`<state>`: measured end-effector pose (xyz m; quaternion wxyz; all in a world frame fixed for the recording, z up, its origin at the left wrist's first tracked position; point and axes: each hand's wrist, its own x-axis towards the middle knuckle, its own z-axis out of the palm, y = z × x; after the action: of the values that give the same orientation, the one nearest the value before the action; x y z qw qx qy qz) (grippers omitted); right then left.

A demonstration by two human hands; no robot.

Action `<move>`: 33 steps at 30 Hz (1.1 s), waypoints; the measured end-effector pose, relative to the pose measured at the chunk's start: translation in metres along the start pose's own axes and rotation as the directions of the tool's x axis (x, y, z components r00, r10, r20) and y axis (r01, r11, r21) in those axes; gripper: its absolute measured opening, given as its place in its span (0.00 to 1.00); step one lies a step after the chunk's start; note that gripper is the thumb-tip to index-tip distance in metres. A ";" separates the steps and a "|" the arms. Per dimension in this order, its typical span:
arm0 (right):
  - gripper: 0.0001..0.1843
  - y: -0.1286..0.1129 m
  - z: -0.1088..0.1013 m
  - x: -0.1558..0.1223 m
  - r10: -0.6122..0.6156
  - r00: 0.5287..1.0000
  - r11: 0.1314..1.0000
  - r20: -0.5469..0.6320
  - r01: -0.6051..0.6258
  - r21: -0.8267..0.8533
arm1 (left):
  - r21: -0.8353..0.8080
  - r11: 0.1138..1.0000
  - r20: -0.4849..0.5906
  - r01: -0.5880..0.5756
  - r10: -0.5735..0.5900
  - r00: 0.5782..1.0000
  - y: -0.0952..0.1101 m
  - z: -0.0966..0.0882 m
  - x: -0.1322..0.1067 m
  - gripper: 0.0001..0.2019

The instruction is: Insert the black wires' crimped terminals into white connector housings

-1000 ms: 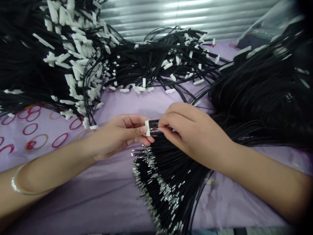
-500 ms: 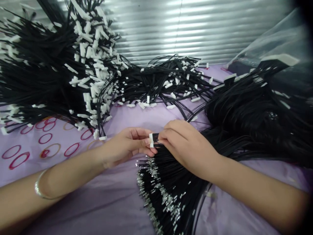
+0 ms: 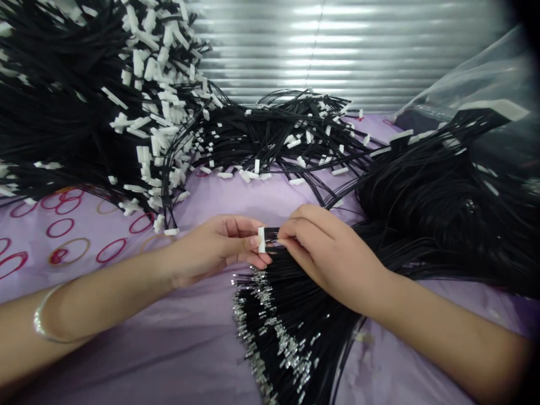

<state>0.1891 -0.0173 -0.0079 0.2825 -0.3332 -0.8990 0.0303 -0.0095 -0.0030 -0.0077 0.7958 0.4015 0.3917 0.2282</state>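
Note:
My left hand (image 3: 213, 247) pinches a small white plastic connector housing (image 3: 261, 240) between thumb and fingertips. A short run of black wires (image 3: 271, 235) leads from the housing into my right hand (image 3: 329, 253), whose fingers pinch those wires close to the connector. Below both hands fans a bundle of black wires with crimped silver terminals (image 3: 274, 332). My right hand hides where the wires join this bundle, so I cannot tell exactly how they connect.
A large heap of black wires with white connectors (image 3: 105, 112) fills the back left, and a looser heap (image 3: 278, 135) lies at the back middle. Dense black wires (image 3: 439, 197) lie on the right, on a lilac ring-patterned cloth (image 3: 54, 236), before a metal shutter (image 3: 337, 50) and plastic bag (image 3: 476, 84).
The view has tilted up, so my hands sit lower in the frame. The connector has turned more upright, and both hands still hold their grip.

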 end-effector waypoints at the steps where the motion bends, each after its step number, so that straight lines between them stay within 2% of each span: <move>1: 0.10 0.000 0.001 0.000 -0.002 1.000 1.000 -0.011 0.002 -0.007 | -0.002 1.000 -0.003 -0.009 0.009 1.000 0.000 0.000 0.000 0.05; 5: 0.09 -0.001 0.003 0.001 -0.016 0.999 0.999 -0.049 0.013 -0.049 | -0.020 0.999 -0.013 -0.039 0.039 0.999 -0.001 0.001 0.001 0.05; 10: 0.09 -0.001 0.006 0.002 -0.055 0.998 0.996 -0.007 0.054 -0.077 | -0.030 0.999 -0.019 -0.029 0.029 0.999 -0.002 0.001 0.002 0.05; 15: 0.12 0.000 0.010 0.004 -0.066 0.998 0.985 -0.002 0.065 -0.158 | -0.003 0.997 -0.048 -0.075 0.075 0.996 -0.004 0.002 0.002 0.05; 18: 0.11 -0.003 0.003 0.005 -0.063 0.998 0.975 -0.018 0.058 -0.213 | 0.022 0.994 -0.049 -0.106 0.107 0.993 -0.005 0.003 0.004 0.06; 22: 0.11 -0.015 -0.014 0.000 -0.131 0.985 0.958 -0.116 0.095 -0.272 | 0.150 0.963 -0.179 -0.225 0.250 0.952 -0.005 0.008 0.005 0.11; 24: 0.11 -0.019 -0.015 -0.003 -0.102 0.994 0.965 -0.041 0.089 -0.248 | 0.252 0.937 -0.235 -0.244 0.304 0.923 -0.003 0.010 0.005 0.12; 26: 0.10 -0.019 -0.010 -0.004 -0.017 0.992 0.984 0.125 0.039 -0.174 | 0.351 0.905 -0.252 -0.241 0.339 0.906 -0.002 0.010 0.006 0.12; 28: 0.09 -0.015 -0.003 -0.004 0.085 0.961 0.995 0.261 -0.071 -0.063 | 0.413 0.878 -0.259 -0.240 0.366 0.894 -0.002 0.008 0.006 0.12; 30: 0.09 -0.009 -0.001 -0.002 0.149 0.925 0.980 0.350 -0.185 0.070 | 0.436 0.871 -0.260 -0.225 0.361 0.895 -0.002 0.008 0.005 0.13; 33: 0.08 0.000 -0.009 0.001 0.106 0.871 0.946 0.481 -0.238 0.222 | 0.464 0.860 -0.253 -0.213 0.359 0.898 -0.001 0.011 0.002 0.14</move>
<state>0.1933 -0.0181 -0.0004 0.0998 -0.3535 -0.8936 0.2582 0.0007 -0.0073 -0.0055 0.5679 0.5753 0.4949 0.3186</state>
